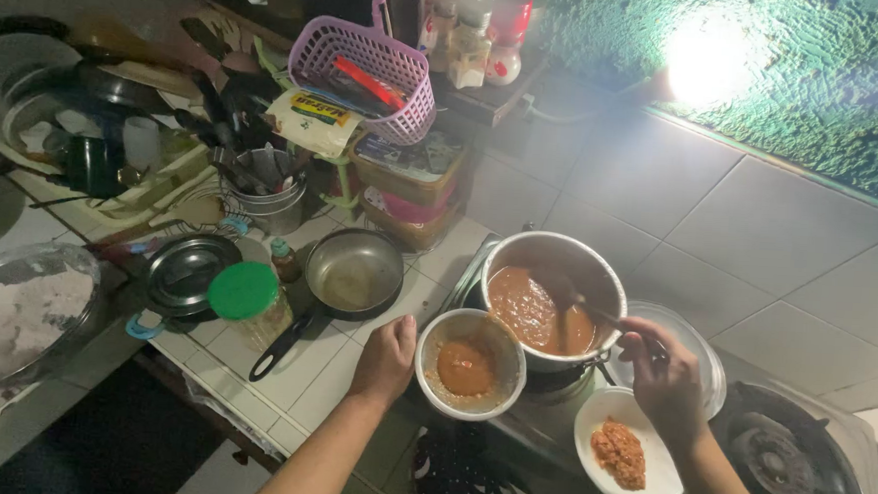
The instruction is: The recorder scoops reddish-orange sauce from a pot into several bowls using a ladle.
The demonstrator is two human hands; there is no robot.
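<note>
Two bare hands work at a dim kitchen counter. The left hand (385, 359) rests against the rim of a small white bowl (470, 364), at the bowl's 9 o'clock; its fingers lie together and curled against the rim, touching or lightly steadying it, though a full grasp cannot be made out. The bowl holds an orange-brown paste with paler crumbs round it. The right hand (661, 374) is closed round the handle of a ladle or spoon (581, 303), fingers wrapped tight; the tool runs toward 10 o'clock into a steel pot (555, 295) of orange-brown sauce. The pot sits on a gas stove (809, 457), touching the bowl at the pot's 7 o'clock. Just below the right hand, at 6 o'clock, lies a white plate (629, 449) with a heap of orange mince. At the left hand's 11 o'clock sit an empty frying pan (353, 273) and a jar with a green lid (244, 292). The counter (328, 366) is white tile. Farther off, at 12 o'clock, a purple basket (368, 68) stands above stacked boxes. The wall (761, 224) is grey tile, with rough green plaster above and a bright lamp (707, 56) glaring at 1 o'clock.
</note>
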